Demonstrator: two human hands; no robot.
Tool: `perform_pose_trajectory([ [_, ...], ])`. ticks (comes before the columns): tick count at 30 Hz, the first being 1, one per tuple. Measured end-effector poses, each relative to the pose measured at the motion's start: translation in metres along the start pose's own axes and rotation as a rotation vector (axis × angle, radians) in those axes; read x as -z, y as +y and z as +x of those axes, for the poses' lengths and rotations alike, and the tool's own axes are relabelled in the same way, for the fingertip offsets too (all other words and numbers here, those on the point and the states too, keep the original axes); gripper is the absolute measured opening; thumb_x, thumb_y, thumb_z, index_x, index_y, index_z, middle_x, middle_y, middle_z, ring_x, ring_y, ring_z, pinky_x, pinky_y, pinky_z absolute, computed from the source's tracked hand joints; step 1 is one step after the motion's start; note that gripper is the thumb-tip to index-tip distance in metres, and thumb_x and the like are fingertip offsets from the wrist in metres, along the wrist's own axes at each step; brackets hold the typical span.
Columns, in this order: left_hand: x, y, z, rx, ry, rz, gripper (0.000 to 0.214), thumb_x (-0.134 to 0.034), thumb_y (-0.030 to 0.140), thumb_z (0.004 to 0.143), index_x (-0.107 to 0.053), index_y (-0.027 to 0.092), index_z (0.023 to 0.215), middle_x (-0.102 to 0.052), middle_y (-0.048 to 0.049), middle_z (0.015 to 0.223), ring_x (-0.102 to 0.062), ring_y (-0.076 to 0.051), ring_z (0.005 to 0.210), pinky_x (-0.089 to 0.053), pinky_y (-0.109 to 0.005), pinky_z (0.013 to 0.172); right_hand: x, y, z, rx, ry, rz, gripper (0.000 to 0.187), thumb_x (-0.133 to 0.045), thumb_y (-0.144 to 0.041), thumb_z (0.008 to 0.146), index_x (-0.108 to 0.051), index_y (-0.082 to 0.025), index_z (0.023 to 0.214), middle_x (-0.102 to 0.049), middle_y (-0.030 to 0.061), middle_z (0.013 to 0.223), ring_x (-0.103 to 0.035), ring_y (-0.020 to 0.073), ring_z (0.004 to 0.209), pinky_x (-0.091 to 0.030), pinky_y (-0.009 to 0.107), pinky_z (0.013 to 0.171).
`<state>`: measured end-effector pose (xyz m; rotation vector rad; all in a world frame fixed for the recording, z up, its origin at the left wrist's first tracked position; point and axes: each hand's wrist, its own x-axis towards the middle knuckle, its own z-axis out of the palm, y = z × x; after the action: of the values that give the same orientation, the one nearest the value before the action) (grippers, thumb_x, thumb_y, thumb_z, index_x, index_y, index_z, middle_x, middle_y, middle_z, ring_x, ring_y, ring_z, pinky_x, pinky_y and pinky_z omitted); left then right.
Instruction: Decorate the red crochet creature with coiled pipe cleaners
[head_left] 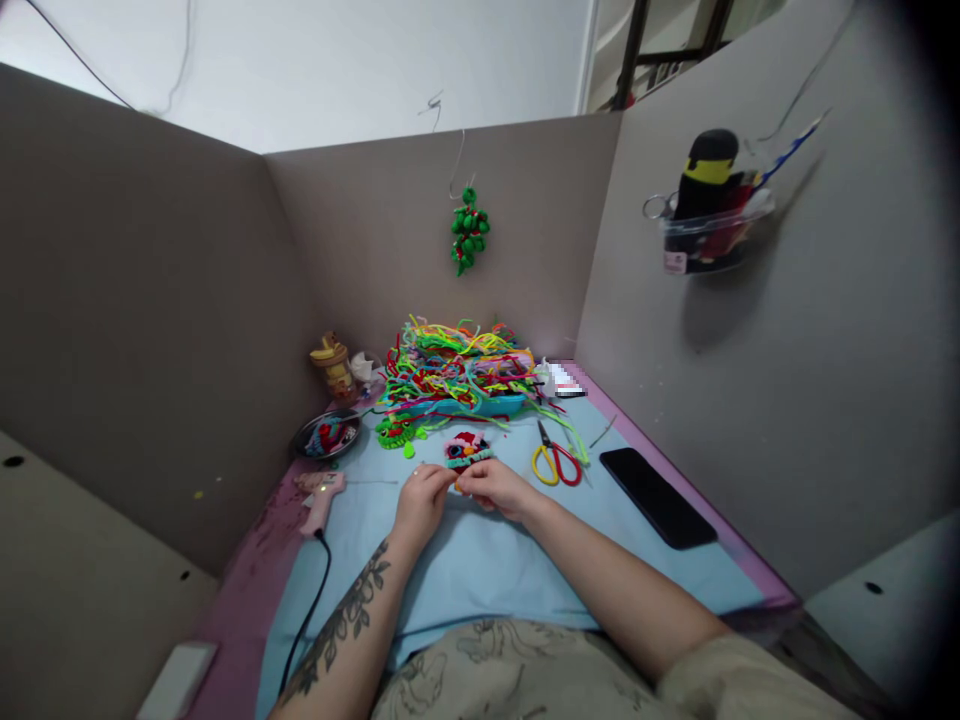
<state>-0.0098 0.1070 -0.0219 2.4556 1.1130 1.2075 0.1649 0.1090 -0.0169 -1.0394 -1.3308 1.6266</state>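
Note:
My left hand (422, 500) and my right hand (493, 487) meet at the middle of the light blue mat (450, 570), fingers pinched together on a small piece I cannot make out. Just beyond the fingertips lies a small pink, red and teal pipe-cleaner figure (466, 449). Behind it a teal tray (480, 404) overflows with a tangle of coloured pipe cleaners (457, 368). Yellow-and-red scissors (556, 462) lie to the right of my right hand. A pink glue gun (321, 497) rests to the left of my left hand, its black cord trailing towards me.
A black phone (657, 496) lies at the mat's right edge. A dark dish (328, 434) of small pieces and a yellow figurine (333, 362) stand at the back left. Grey partition walls enclose the desk; a green ornament (469, 232) hangs from the back wall and a clear holder (712, 235) from the right wall.

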Motion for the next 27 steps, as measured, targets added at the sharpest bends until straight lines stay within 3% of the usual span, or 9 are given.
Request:
perform_pose_trajectory([
  [7,-0.001,0.002,-0.001,0.005,-0.027,-0.024,0.022,-0.050,0.014,0.087,-0.070,0.022,0.090,-0.069,-0.0067,0.088,-0.057,-0.020,0.084,-0.043,-0.034,0.080,0.005,0.000,-0.003,0.073,-0.040,-0.209,0.024,-0.069,-0.034,0.069,-0.064,-0.013,0.057,-0.041,-0.0070,0.038,-0.031,0.0051,0.036,-0.018,0.021,0.036],
  [11,-0.002,0.003,-0.001,0.116,0.019,-0.169,0.017,-0.054,0.018,0.085,-0.070,0.021,0.089,-0.068,-0.0070,0.087,-0.057,-0.020,0.085,-0.043,-0.035,0.082,0.004,0.000,-0.001,0.200,0.117,-0.413,0.013,-0.066,-0.024,0.069,-0.072,-0.014,0.065,-0.058,-0.0022,0.050,-0.045,0.0092,0.046,-0.032,0.022,0.046],
  [15,-0.003,0.002,0.000,0.206,0.061,-0.256,0.014,-0.055,0.024,0.085,-0.069,0.019,0.086,-0.066,-0.0070,0.085,-0.057,-0.019,0.081,-0.044,-0.032,0.078,0.003,-0.002,-0.001,0.294,0.238,-0.466,0.013,-0.064,-0.023,0.071,-0.075,-0.017,0.073,-0.070,0.0022,0.067,-0.058,0.0156,0.062,-0.042,0.025,0.059],
  [20,-0.006,0.006,0.004,0.387,0.067,-0.443,0.014,-0.061,0.030,0.080,-0.068,0.018,0.080,-0.064,-0.0045,0.076,-0.056,-0.016,0.071,-0.043,-0.028,0.068,0.000,-0.004,-0.004,0.448,0.305,-0.398,0.015,-0.065,-0.029,0.074,-0.075,-0.019,0.078,-0.072,0.0056,0.078,-0.063,0.0194,0.075,-0.047,0.029,0.070],
  [27,-0.014,0.013,0.007,0.641,-0.094,-0.872,0.032,-0.064,0.045,0.074,-0.061,0.013,0.071,-0.055,0.0003,0.055,-0.047,-0.009,0.047,-0.035,-0.021,0.046,-0.009,0.003,0.000,0.583,0.339,-0.187,0.011,-0.068,-0.029,0.073,-0.075,-0.020,0.074,-0.063,0.0044,0.077,-0.058,0.0180,0.078,-0.046,0.030,0.074],
])
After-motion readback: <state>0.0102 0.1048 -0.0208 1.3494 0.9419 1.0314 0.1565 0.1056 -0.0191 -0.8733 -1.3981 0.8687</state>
